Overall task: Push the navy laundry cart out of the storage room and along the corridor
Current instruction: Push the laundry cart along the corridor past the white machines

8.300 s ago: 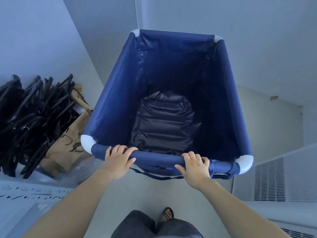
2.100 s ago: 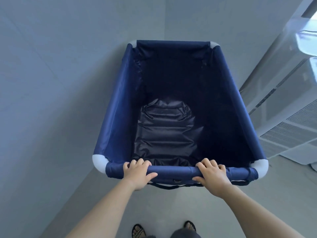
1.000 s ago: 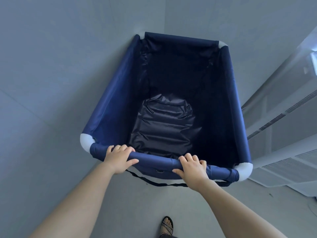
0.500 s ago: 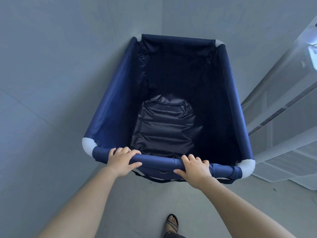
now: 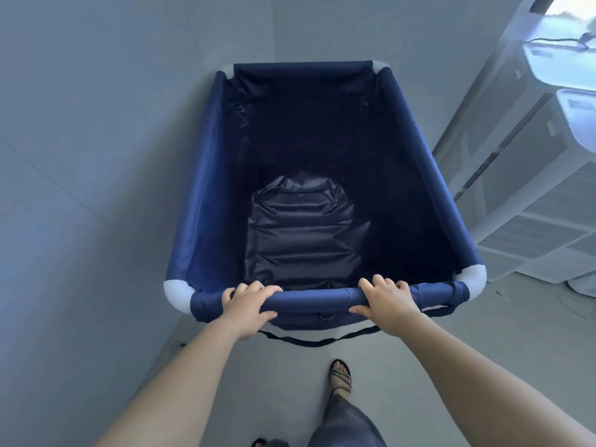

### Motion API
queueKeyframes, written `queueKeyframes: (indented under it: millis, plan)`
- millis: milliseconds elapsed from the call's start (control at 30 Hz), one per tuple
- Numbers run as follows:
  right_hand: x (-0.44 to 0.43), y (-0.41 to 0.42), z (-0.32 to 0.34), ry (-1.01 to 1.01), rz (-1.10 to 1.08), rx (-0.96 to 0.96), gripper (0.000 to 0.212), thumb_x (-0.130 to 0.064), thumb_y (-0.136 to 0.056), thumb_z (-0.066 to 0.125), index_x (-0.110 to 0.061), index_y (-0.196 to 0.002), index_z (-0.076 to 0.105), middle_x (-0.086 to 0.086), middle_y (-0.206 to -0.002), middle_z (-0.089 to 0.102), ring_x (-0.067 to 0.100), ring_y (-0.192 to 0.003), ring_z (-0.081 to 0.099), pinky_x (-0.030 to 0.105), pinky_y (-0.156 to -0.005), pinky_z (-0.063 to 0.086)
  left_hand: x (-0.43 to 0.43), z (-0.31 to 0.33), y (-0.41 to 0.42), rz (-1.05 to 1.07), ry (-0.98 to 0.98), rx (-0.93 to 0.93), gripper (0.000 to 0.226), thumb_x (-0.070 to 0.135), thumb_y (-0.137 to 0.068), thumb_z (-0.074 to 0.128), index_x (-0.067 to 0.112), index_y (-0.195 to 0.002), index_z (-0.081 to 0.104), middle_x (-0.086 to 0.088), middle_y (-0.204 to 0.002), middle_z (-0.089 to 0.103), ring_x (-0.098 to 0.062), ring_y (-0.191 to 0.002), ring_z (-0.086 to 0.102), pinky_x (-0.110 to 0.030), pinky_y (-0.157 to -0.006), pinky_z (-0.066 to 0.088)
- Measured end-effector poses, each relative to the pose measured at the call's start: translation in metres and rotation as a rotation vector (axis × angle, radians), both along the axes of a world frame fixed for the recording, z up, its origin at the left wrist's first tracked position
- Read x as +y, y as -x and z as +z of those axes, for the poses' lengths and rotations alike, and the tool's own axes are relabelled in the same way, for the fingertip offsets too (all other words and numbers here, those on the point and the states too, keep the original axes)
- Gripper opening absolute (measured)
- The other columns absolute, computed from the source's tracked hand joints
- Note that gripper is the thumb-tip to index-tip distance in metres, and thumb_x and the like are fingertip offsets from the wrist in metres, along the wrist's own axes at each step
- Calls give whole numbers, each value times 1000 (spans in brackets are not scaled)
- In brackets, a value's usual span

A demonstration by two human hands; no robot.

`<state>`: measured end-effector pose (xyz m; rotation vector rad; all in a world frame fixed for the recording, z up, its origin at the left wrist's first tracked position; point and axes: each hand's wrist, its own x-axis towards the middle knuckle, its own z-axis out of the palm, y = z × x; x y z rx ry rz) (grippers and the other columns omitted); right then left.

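The navy laundry cart [image 5: 206, 188] fills the middle of the head view, a deep fabric bin on a frame with white corner joints. Its inside holds only a dark crumpled liner [image 5: 303, 233] at the bottom. My left hand [image 5: 250, 303] grips the near padded rail left of centre. My right hand [image 5: 388, 304] grips the same rail right of centre. A black strap [image 5: 309, 341] hangs in a loop under the rail.
A plain grey wall [image 5: 96, 156] runs close along the cart's left side. White air-conditioning units with vent grilles [image 5: 541, 227] stand to the right. Grey floor [image 5: 483, 333] lies around me, and my sandalled foot [image 5: 340, 379] steps behind the cart.
The cart has left the room with the hangers and rolled along the wall. Over the last second it has straightened, and the units on the right have come nearer.
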<state>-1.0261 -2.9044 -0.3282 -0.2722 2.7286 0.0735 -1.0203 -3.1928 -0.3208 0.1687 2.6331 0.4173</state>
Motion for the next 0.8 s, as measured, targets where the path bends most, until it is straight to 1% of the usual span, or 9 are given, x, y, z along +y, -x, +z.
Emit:
queueKeyframes:
  millis: [67, 233, 400, 500, 600, 700, 800]
  plan:
    - [0, -18, 0, -16, 0, -6, 55, -66, -87, 37, -22, -121, 39, 4, -112, 51, 24, -101, 52, 42, -91, 37, -2, 1, -19, -24, -19, 6, 36, 35, -92, 49, 47, -125, 39, 12, -116, 47, -17, -114, 38, -39, -109, 14]
    - [-6, -69, -4, -37, -14, 22, 55, -66, -86, 36, -22, -119, 40, 3, -110, 51, 24, -100, 52, 40, -87, 37, -12, -2, -58, -87, -42, 16, 35, 34, -93, 48, 44, -126, 40, 11, -117, 49, -16, -114, 38, -40, -108, 13]
    - [-21, -119, -5, -23, -82, 32, 54, -65, -86, 37, -23, -120, 40, 3, -111, 51, 24, -102, 52, 41, -89, 37, -27, -5, -89, -150, -36, 15, 36, 34, -93, 48, 45, -126, 39, 11, -117, 49, -17, -113, 39, -40, -107, 14]
    - [-33, -146, -7, 0, -138, 24, 54, -65, -87, 38, -24, -122, 39, 1, -112, 50, 23, -103, 50, 42, -92, 35, -38, -6, -101, -192, -18, 2, 37, 36, -92, 49, 46, -126, 38, 11, -117, 49, -17, -113, 39, -41, -107, 15]
    - [-45, -166, -8, 24, -182, 10, 53, -64, -87, 39, -26, -123, 38, 0, -113, 49, 23, -104, 49, 42, -91, 35, -50, -8, -108, -227, -15, -3, 38, 37, -92, 50, 47, -126, 38, 12, -119, 49, -17, -114, 39, -41, -106, 16]
    - [-55, -180, -10, 31, -201, 4, 52, -65, -87, 38, -27, -122, 39, -1, -112, 47, 22, -103, 48, 41, -90, 33, -60, -7, -111, -260, -7, 9, 37, 38, -91, 50, 48, -125, 38, 12, -118, 50, -17, -113, 40, -40, -105, 17]
    - [-64, -186, -9, 53, -227, -5, 52, -64, -87, 38, -26, -123, 39, -1, -114, 47, 23, -105, 47, 42, -91, 32, -65, -5, -110, -268, 18, 34, 35, 39, -91, 50, 48, -123, 40, 12, -115, 50, -17, -111, 41, -39, -103, 18]
